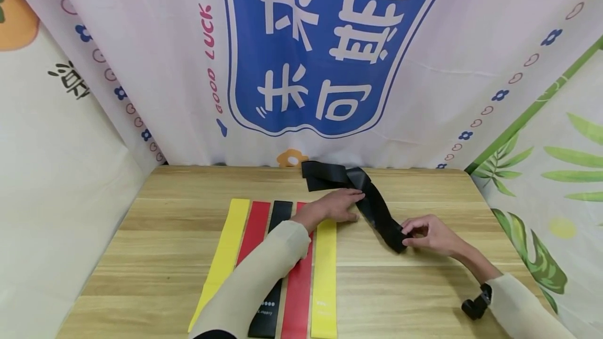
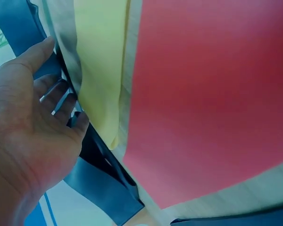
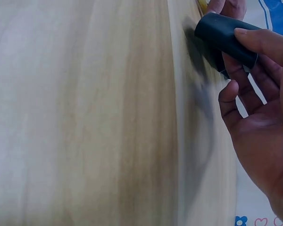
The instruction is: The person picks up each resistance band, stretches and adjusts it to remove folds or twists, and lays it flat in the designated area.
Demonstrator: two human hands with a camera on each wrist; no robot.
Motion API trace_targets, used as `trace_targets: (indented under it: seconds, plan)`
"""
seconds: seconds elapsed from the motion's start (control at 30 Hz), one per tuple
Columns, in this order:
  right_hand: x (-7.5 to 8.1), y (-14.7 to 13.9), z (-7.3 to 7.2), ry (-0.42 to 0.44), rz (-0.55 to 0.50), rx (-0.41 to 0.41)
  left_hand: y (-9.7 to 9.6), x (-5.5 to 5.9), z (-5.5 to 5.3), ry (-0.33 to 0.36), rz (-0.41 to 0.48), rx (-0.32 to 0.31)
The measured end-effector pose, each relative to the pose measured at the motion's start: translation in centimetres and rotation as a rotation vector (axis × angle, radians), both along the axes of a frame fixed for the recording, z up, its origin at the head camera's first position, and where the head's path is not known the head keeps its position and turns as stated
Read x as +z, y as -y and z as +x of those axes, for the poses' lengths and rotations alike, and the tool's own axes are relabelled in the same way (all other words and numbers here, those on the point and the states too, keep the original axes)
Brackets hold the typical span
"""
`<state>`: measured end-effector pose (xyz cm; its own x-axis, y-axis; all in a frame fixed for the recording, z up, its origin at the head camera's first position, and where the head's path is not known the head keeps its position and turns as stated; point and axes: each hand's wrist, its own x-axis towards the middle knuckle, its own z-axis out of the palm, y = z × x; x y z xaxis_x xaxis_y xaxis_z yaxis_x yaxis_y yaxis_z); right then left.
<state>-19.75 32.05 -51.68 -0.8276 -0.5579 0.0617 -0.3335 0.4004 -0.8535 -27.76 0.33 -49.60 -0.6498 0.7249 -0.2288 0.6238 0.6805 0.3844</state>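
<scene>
A long black resistance band (image 1: pixel 380 212) lies twisted and folded at the back of the table, running down toward the right. Its near right end is pinched between the thumb and fingers of my right hand (image 1: pixel 432 234); the right wrist view shows the band (image 3: pixel 224 38) curving over the fingers under the thumb. My left hand (image 1: pixel 340 205) reaches across with fingers extended and fingertips at the band's middle. In the left wrist view, that hand (image 2: pixel 37 127) has its fingers loosely bent beside the dark band (image 2: pixel 104 188).
Several flat bands lie side by side under my left forearm: a yellow one (image 1: pixel 231 242) on the left, red (image 1: pixel 297 297) and black (image 1: pixel 282 211) ones between, another yellow one (image 1: pixel 324 281) on the right. A printed curtain (image 1: pixel 179 67) hangs behind the wooden table (image 1: pixel 155 255).
</scene>
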Motion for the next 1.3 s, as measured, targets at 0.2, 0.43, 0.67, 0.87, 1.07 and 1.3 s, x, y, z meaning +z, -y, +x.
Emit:
trace_targets:
  seconds: [0.2, 0.43, 0.67, 0.87, 1.07, 1.3]
  plan:
    - [-0.2, -0.4, 0.3, -0.03, 0.016, 0.048, 0.0, 1.0, 0.8, 0.027, -0.023, -0.04]
    - [-0.3, -0.6, 0.8, -0.049, -0.002, 0.096, 0.0, 1.1, 1.5, 0.054, -0.019, -0.063]
    - [-0.3, -0.7, 1.4, -0.02, 0.002, 0.126, 0.2, 1.1, 2.0, 0.067, 0.011, -0.049]
    - [-0.3, -0.4, 1.4, -0.002, -0.016, 0.154, 0.0, 0.7, 1.6, 0.021, 0.124, 0.025]
    - [-0.3, -0.2, 1.2, 0.036, -0.06, 0.199, -0.9, 0.1, 1.0, -0.017, 0.238, 0.106]
    - [-0.3, -0.2, 1.2, 0.029, -0.044, 0.186, -1.6, -0.1, 0.5, -0.056, 0.268, 0.105]
